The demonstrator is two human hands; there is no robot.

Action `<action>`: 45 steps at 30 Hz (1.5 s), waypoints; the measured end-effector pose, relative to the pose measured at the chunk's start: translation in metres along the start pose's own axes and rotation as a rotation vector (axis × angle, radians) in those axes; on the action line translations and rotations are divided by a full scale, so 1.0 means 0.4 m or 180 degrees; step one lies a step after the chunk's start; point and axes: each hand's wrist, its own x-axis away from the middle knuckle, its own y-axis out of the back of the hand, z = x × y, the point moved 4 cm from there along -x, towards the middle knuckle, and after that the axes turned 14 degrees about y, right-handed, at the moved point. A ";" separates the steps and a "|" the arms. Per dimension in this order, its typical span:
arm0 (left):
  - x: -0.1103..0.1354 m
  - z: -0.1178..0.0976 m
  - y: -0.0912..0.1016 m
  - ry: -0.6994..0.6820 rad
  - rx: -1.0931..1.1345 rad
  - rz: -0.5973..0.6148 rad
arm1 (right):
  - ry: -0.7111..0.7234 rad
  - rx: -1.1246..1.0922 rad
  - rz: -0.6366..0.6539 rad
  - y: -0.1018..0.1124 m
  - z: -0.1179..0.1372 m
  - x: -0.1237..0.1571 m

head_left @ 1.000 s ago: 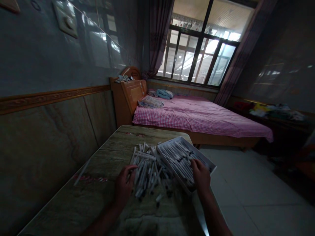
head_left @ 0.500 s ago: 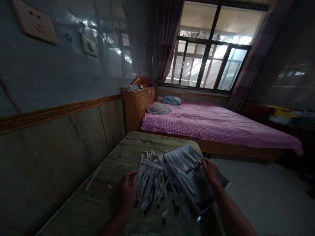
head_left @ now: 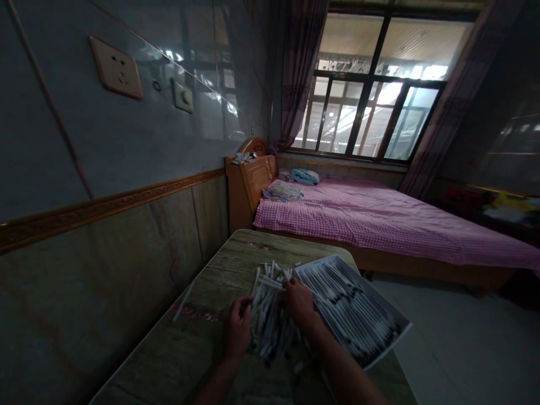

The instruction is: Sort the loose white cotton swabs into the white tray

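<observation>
A loose pile of slim white pen-like sticks (head_left: 265, 306), several with dark ends, lies on the table. My right hand (head_left: 300, 302) is over the pile's right side, its fingers drawn together among the sticks; what they pinch is hidden. At the pile's left edge is my left hand (head_left: 237, 329), fingers loosely bent with a gap to the thumb and nothing visible between them. Right of the pile, a shallow pale box (head_left: 400, 331) holds rows of similar sticks laid side by side. It sits at a slant, beneath my right forearm in view.
The wood-patterned table (head_left: 169, 360) stands along a tiled wall (head_left: 177, 236). One single stick (head_left: 183, 301) lies apart near its left edge. Beyond the table is a bed (head_left: 363, 219) with a pink checked sheet. Floor (head_left: 447, 320) shows at the right.
My right hand has moved left from the box's right side to the pile. My left hand stays beside the pile. The view has shifted slightly left.
</observation>
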 end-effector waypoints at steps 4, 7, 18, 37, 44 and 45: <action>0.004 -0.009 -0.002 0.0021 -0.0041 0.0093 | -0.0006 -0.0001 0.0061 -0.018 0.009 -0.022; 0.007 -0.015 -0.004 0.0011 -0.0079 0.0130 | 0.0009 -0.0084 0.0078 -0.018 0.012 -0.004; 0.058 -0.041 -0.008 0.0025 0.0286 0.0538 | -0.0246 -0.1404 -0.0369 -0.027 0.076 0.157; 0.261 -0.052 0.062 0.1403 0.1623 0.0479 | -0.0307 -0.3094 0.0037 -0.053 0.302 0.311; 0.219 -0.120 0.120 0.0881 0.1427 0.0049 | -0.0402 -0.0847 0.0316 -0.004 0.239 0.365; 0.224 -0.127 0.119 0.0789 0.1274 0.0204 | -0.0483 -0.0862 0.0263 -0.004 0.220 0.367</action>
